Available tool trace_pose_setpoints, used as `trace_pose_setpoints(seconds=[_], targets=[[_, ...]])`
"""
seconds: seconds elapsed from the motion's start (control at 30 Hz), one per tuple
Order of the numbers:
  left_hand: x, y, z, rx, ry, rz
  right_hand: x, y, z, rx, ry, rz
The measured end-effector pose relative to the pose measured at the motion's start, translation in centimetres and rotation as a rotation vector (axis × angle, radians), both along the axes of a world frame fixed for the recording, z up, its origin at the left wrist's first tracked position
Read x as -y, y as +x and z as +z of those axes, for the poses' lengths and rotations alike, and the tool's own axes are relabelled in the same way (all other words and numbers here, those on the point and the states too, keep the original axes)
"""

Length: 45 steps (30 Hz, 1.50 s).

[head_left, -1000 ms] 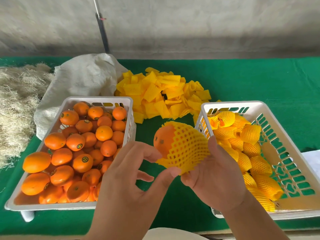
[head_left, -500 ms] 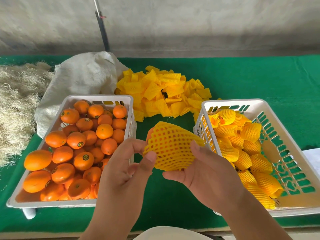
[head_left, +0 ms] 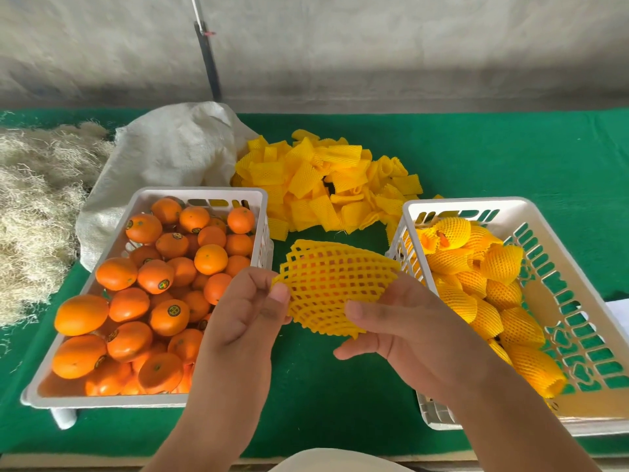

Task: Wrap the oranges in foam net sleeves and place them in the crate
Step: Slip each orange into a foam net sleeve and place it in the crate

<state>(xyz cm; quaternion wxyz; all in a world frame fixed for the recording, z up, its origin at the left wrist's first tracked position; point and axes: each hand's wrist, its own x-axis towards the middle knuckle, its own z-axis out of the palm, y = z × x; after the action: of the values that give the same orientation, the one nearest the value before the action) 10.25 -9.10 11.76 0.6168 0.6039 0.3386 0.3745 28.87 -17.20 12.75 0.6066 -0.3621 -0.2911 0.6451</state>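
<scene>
**Operator:** Report what has changed.

**Checker:** A second ago one end of the orange showed bare at the mouth of the net sleeve (head_left: pixel 335 287). Half a second ago only a sliver of peel remained. Now no peel shows; the stretched mesh covers the fruit on every visible side. In my judgement the wrapping step for this piece is finished or nearly so, and the transfer comes next.

**Operator:** State of the hands?

**Checker:** The left hand (head_left: pixel 250 310) has its fingers curled, thumb and fingertips pinching the sleeve's edge at 9 o'clock. The right hand (head_left: pixel 405 327) cups the wrapped fruit from 4 o'clock, thumb pressed on the mesh, fingers bent behind it. Both hands are gripping, neither is slack.

**Operator:** Location of the piece?

**Checker:** Held in the air above the green cloth (head_left: pixel 510 158), between the two containers. The crate (head_left: pixel 551 216) of wrapped fruit sits at 3 o'clock, its near corner just beside the sleeve. The basket (head_left: pixel 200 194) of bare oranges (head_left: pixel 211 258) lies at 9 o'clock. Spare sleeves (head_left: pixel 326 178) are piled at 12 o'clock.

**Operator:** Next requirement?

**Checker:** Probably release with the left and carry right, into the crate.
</scene>
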Motion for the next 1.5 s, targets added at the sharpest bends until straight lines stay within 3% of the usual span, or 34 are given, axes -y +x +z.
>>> trace_pose_setpoints(seconds=[0.3,0.5,0.7,0.8,0.87,1.07,1.2,1.27,1.4,1.5], targets=[[-0.6,0.7,-0.3,-0.034,-0.078,0.027,0.3,1.5,0.1,0.017,-0.081,0.071],[-0.4,1.0,0.0,-0.06,-0.09,-0.042,0.3,1.2,-0.2,0.048,-0.139,-0.036],[-0.3,1.2,0.5,-0.211,0.149,-0.081,0.9,0.9,0.1,0.368,-0.115,-0.023],[-0.5,1.3,1.1,-0.229,0.18,-0.062,1.3,0.4,0.5,0.5,-0.066,0.038],[-0.4,1.3,1.6,-0.168,0.104,-0.088,1.5,0.1,0.6,0.546,-0.048,0.034],[-0.3,1.3,1.8,0.116,-0.372,0.037,2.0,-0.4,0.1,0.561,-0.045,0.002],[0.4,1.1,1.6,-0.007,-0.26,0.013,2.3,-0.7,-0.3,0.598,-0.042,-0.028],[0.7,1.1,1.1,-0.02,-0.293,-0.008,2.6,-0.8,-0.3,0.602,-0.031,-0.059],[0.6,1.0,0.3,0.019,-0.539,-0.222,3.2,-1.2,-0.2,0.612,-0.046,-0.091],[0.5,0.9,-0.3,0.15,-0.693,-0.394,3.4,-1.6,0.0,0.642,-0.039,-0.039]])
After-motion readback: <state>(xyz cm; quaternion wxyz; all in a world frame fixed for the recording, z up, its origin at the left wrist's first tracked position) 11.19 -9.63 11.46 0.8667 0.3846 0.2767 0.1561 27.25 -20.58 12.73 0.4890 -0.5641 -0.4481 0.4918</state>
